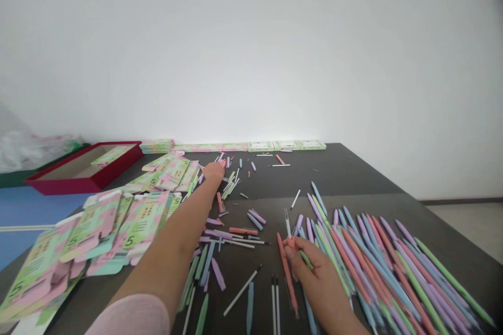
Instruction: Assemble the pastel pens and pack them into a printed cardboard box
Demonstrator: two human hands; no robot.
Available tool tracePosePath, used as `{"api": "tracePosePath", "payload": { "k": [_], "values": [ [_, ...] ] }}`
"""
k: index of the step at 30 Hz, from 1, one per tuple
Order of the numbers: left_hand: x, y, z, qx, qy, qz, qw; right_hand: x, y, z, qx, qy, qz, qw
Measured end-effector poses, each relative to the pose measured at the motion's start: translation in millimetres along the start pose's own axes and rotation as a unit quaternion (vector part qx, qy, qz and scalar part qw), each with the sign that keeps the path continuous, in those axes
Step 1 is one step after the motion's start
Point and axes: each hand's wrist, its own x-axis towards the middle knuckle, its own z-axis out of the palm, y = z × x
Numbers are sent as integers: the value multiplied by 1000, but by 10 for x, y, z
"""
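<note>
My left hand (214, 169) reaches far over the table into a scatter of small pen parts. Its fingers are small and partly hidden, so I cannot tell whether they pinch anything. My right hand (314, 275) is closed, with thumb and fingers gripping a coral pen part with a refill (287, 222) standing up out of it. Just left of that hand lies a coral pen barrel (287, 272). Two refills (275, 301) lie near the front edge. Between my arms are loose purple, green and blue barrels, caps (218, 275) and another refill (242, 290).
Many pastel pens (377, 267) lie side by side at the right. Flat printed cartons (147, 220) overlap at the left, near a red box lid (78, 184). Packed boxes (261, 146) line the far edge against the white wall. The dark table (365, 183) narrows away from me.
</note>
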Motion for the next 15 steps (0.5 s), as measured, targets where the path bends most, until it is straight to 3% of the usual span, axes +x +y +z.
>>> {"api": "tracePosePath", "payload": {
  "k": [3, 6, 11, 15],
  "values": [
    [-108, -11, -164, -96, 12, -22, 995, 1, -1, -10, 7, -1, -2, 1000],
    [-381, -24, -305, -219, 6, 3, 976, -4, -9, -1, 13, -1, -10, 1000],
    [-1210, -31, -372, -437, -51, 63, 896, -30, -49, 52, 15, -21, -31, 999],
    [-1933, -40, -408, -545, -100, 68, 829, -69, -102, 114, 3, -43, -54, 998]
  ]
}}
